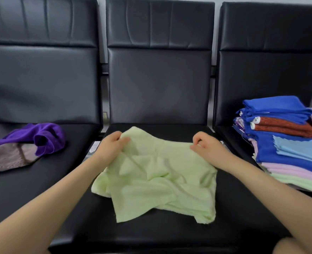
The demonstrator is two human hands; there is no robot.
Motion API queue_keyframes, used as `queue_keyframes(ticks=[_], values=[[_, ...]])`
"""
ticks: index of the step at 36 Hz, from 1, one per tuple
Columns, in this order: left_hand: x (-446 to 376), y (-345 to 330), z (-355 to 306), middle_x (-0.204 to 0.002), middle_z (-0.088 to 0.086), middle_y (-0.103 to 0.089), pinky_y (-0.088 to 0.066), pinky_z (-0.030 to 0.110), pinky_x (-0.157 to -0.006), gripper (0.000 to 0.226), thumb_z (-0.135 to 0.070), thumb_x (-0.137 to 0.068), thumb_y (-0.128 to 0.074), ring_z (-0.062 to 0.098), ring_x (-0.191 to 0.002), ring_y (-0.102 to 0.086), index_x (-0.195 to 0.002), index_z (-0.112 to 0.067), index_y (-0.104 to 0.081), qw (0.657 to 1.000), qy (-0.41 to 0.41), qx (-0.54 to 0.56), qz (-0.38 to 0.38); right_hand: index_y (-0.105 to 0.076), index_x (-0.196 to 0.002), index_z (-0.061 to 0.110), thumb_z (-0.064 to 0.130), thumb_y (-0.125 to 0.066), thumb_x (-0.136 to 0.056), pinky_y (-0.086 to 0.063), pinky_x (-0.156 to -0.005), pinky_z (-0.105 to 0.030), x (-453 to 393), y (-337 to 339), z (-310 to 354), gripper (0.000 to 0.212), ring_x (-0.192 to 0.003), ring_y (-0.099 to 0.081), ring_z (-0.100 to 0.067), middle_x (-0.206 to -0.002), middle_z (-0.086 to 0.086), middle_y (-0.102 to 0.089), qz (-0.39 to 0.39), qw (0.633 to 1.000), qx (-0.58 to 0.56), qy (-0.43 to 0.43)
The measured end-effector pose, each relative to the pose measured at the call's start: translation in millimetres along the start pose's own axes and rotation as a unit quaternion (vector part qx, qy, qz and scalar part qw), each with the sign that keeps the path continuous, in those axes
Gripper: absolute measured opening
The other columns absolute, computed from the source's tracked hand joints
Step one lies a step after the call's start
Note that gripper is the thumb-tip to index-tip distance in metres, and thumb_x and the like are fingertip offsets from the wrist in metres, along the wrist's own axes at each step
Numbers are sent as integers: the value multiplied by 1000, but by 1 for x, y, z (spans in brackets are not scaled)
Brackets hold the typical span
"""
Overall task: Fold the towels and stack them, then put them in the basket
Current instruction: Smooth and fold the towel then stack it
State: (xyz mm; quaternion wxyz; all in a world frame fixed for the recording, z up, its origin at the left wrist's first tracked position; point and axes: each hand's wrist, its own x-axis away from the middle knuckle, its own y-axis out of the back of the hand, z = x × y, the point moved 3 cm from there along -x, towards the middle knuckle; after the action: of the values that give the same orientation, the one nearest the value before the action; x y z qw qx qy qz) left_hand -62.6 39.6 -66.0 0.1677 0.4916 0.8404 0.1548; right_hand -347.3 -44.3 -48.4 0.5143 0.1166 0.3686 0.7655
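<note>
Left hand (113,143) and right hand (205,144) each pinch the far edge of the rumpled green towel (160,180) on the middle seat (151,233).

three black seats (158,85), one green towel (157,184), one purple towel (45,136), two hands (113,145)

a row of three black padded seats (158,231) carries everything. on the middle seat, a rumpled pale green towel (157,182) lies spread between the left hand (113,145) and the right hand (205,146), each pinching a far corner of it. on the seat out beyond the left hand lie a crumpled purple towel (41,136) and a flattened grey-brown one (6,160) partly under it, while on the seat out beyond the right hand sits a stack of folded towels (287,143) in blue, rust red, light blue, lilac and pale green.
</note>
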Motion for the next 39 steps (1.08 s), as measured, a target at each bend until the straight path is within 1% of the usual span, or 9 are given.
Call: queue_keyframes(ticks=[3,6,13,17,22,27,33,36,39], values=[[-8,15,-23,-70,2,-39,-28,31,-59,20,-21,-88,-56,18,-64,-36,-71,-16,-44,993,-10,113,-41,-63,-90,20,16,-62,-90,-43,-60,-22,-10,22,23,4,-66,-60,-10,-78,4,-68,-13,995,-97,-6],[-21,23,-43,-73,3,-45,-30,28,-53,16,-22,-88,-57,17,-60,-40,-76,-15,-49,987,0,152,-50,-67,-99,24,21,-63,-90,-47,-64,-24,-29,48,38,10,-74,-67,-8,-85,6,-72,-37,992,-116,11],[-76,3,-47,-90,-5,-61,-47,31,-70,12,-29,-90,-55,17,-81,-57,-94,-18,-59,989,-46,-82,-116,-62,-113,21,15,-48,-95,-42,-82,-31,-105,44,12,23,-105,-56,-22,-117,-3,-63,-155,986,63,12],[-90,-12,-16,-108,9,-62,-49,34,-81,26,-22,-92,-47,31,-98,-58,-115,-17,-58,971,-11,-206,-118,-43,-141,21,17,-47,-94,-36,-100,-42,-112,11,-23,47,-130,-35,-31,-135,-13,-46,-103,961,238,-101],[-61,-32,3,-120,6,-57,-47,34,-83,33,-23,-91,-47,26,-108,-55,-122,-19,-57,980,-5,-180,-78,-52,-133,21,16,-45,-93,-40,-97,-37,-82,-23,-32,40,-125,-41,-28,-131,-9,-51,-34,980,186,-62],[-4,-27,-4,-99,-4,-55,-41,27,-67,22,-20,-92,-48,15,-89,-56,-107,-23,-65,980,-61,-181,-56,-67,-109,22,16,-46,-94,-44,-95,-31,-41,-26,-20,27,-115,-55,-18,-121,3,-61,-15,994,100,-31],[51,-16,-21,-74,-8,-60,-41,22,-57,16,-27,-93,-56,7,-65,-52,-85,-19,-67,980,-121,-158,9,-64,-81,24,33,-66,-88,-44,-68,-24,20,-27,21,12,-70,-52,-5,-79,9,-61,43,998,-24,50],[72,-20,-31,-65,-8,-57,-40,24,-58,26,-36,-92,-58,5,-58,-49,-74,-19,-64,970,-145,-184,65,-63,-83,30,50,-72,-77,-46,-69,-25,50,-32,28,23,-69,-50,-4,-79,11,-58,164,980,89,70],[92,-30,-21,-79,-12,-59,-42,23,-66,29,-54,-84,-59,5,-74,-53,-82,-25,-62,930,-158,-299,145,-56,-100,39,59,-70,-73,-47,-84,-27,68,-34,27,36,-89,-49,-1,-97,18,-53,230,938,236,106]])
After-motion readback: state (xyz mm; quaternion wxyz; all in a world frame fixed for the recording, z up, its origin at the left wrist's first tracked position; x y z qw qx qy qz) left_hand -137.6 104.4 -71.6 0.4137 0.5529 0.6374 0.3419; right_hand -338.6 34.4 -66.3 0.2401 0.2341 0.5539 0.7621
